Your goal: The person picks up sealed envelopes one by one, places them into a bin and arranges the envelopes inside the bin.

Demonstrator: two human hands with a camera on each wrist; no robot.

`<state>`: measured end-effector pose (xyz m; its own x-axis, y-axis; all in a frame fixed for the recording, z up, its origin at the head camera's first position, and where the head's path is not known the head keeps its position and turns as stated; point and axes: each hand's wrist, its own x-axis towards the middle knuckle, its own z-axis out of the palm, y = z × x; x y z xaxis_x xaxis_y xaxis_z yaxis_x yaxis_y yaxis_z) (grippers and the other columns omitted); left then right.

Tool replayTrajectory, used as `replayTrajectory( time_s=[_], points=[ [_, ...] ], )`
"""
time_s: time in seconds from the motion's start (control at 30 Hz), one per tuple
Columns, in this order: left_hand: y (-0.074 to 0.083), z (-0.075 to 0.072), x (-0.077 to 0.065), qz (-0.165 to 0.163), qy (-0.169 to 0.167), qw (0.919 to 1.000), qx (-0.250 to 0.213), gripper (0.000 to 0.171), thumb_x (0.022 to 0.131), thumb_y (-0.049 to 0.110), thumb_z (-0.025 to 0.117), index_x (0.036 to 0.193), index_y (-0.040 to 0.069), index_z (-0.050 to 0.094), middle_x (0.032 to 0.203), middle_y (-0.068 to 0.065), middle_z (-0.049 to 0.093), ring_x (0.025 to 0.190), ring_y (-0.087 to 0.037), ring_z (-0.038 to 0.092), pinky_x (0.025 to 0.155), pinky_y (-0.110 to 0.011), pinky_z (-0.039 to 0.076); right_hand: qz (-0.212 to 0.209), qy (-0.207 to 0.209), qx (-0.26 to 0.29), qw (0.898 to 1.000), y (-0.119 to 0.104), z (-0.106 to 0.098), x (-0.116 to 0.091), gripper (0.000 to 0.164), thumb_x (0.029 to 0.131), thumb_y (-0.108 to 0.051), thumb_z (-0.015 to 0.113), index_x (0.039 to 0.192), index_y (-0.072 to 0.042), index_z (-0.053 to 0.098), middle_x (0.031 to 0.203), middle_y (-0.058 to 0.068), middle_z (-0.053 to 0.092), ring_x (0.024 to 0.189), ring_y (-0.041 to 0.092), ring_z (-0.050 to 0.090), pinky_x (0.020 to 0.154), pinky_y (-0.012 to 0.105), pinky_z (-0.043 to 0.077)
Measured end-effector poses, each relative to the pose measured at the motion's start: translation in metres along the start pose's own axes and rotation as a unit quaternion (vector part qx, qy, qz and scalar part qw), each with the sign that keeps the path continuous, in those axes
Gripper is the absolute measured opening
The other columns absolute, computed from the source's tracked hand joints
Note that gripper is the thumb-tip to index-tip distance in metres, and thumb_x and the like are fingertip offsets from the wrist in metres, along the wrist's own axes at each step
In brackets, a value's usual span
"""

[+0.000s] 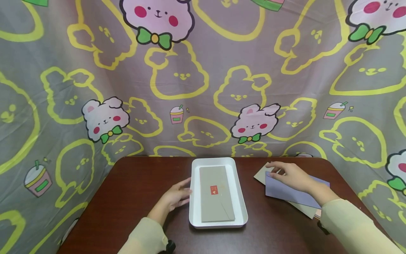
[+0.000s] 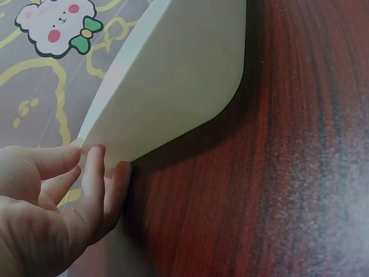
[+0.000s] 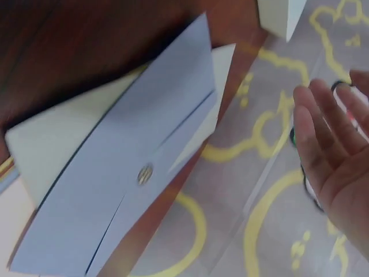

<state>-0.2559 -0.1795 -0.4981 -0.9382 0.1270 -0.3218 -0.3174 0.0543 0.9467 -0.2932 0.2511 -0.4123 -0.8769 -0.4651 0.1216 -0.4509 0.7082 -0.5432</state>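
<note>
lilac envelope (image 1: 286, 192) lies on a beige envelope (image 1: 303, 208) right of the tray (image 1: 219, 225); above it hangs our right hand (image 1: 291, 176), fingers loose, holding nothing, while our relaxed left hand (image 1: 175, 196) touches the tray's side. we'd best pinch only the lilac, dragging nothing beneath.

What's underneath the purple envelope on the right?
A pale envelope sticks out from under the purple envelope, and a pinkish item peeks out near one end. Anything fully covered can't be seen.

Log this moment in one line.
left hand: touches white rectangular tray | right hand: above purple paper envelope | tray: holds grey-beige paper envelope
</note>
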Motion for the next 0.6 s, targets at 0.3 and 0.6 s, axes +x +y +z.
replayTrajectory(
  time_s=[0.3, 0.6],
  points=[
    [0.0, 0.0, 0.0, -0.004, 0.003, 1.0, 0.0, 0.063, 0.1, -0.001, 0.061, 0.158, 0.005, 0.037, 0.136, -0.029, 0.057, 0.106, -0.027, 0.066, 0.095, -0.047, 0.056, 0.02, -0.014, 0.023, 0.999, 0.035, -0.014, -0.015, 0.036, 0.098, -0.015, 0.07, 0.132, -0.005, 0.064, 0.106, 0.005, 0.07, 0.09, 0.024, 0.066, 0.064, 0.033, 0.056],
    [0.0, -0.001, 0.001, -0.004, -0.001, 1.0, 0.0, 0.063, 0.1, -0.001, 0.061, 0.158, 0.005, 0.036, 0.137, -0.029, 0.056, 0.106, -0.027, 0.066, 0.095, -0.047, 0.056, 0.032, 0.006, -0.022, 0.999, 0.076, -0.015, -0.034, 0.038, 0.092, -0.014, 0.077, 0.126, -0.003, 0.068, 0.105, 0.009, 0.071, 0.096, 0.031, 0.067, 0.071, 0.039, 0.055]
  ],
)
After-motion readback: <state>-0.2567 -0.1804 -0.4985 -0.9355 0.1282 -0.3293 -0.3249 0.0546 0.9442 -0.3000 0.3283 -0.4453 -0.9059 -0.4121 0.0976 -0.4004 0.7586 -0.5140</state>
